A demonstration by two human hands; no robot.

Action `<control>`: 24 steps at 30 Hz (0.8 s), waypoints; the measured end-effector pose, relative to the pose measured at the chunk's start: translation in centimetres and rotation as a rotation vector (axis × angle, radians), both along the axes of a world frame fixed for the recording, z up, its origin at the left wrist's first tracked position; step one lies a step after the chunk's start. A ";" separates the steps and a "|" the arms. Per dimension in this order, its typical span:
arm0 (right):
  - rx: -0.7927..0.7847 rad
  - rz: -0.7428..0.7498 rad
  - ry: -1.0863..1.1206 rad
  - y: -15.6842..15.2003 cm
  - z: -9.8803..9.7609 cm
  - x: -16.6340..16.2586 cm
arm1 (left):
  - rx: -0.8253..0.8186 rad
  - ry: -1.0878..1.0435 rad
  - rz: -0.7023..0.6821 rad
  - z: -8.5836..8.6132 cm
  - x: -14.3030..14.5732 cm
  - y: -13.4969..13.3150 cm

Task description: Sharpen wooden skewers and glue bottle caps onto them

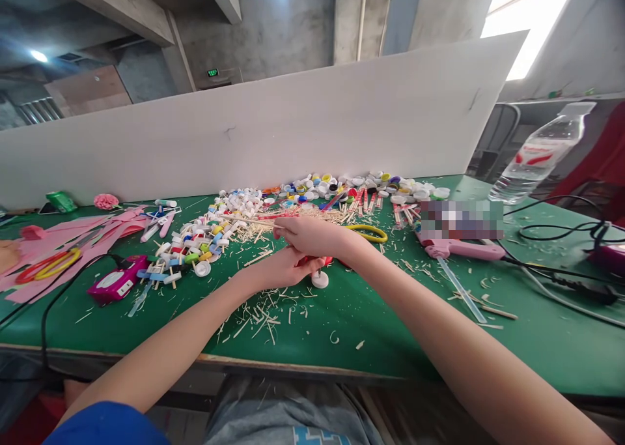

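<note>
My right hand (pixel 312 234) crosses over my left at the middle of the table, its fingers bent. A thin wooden stick (pixel 249 221) reaches leftward from its fingertips, above the shavings. Beneath it, my left hand (pixel 283 269) is curled with the thumb pressed in; a bit of red shows between its fingers, but what it grips is mostly hidden. Just below the left thumb is a white bottle cap (pixel 319 280) with a short stem. A yellow loop handle (pixel 370 233) lies behind my right wrist, with something red partly covered by it.
Bottle caps on sticks (pixel 195 249) are heaped left of my hands, loose caps (pixel 327 186) behind. Wood shavings (pixel 263 318) litter the green table (pixel 342 347). A pink glue gun (pixel 461 248) and water bottle (pixel 541 152) stand right; scissors (pixel 46 266) and a magenta box (pixel 117 282) lie left.
</note>
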State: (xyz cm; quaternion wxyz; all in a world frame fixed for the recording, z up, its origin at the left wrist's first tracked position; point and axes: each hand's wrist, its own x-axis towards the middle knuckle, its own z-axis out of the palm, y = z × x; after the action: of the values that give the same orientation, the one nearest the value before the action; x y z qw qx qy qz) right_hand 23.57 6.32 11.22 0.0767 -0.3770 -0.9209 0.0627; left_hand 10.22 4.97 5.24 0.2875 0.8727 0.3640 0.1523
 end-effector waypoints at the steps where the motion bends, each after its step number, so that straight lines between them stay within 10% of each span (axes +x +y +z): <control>1: -0.008 -0.007 -0.007 -0.1 0.0 0.0 | -0.001 -0.011 0.006 -0.1 0.1 0.0; 24: -0.199 -0.118 0.148 -1.5 0.8 0.6 | 0.053 -0.105 -0.016 -1.7 0.3 0.5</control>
State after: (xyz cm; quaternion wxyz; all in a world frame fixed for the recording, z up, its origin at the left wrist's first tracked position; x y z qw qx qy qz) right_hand 24.14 4.86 11.99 0.1104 -0.4306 -0.8782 0.1768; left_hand 10.47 5.46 3.56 0.2841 0.8736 0.3374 0.2054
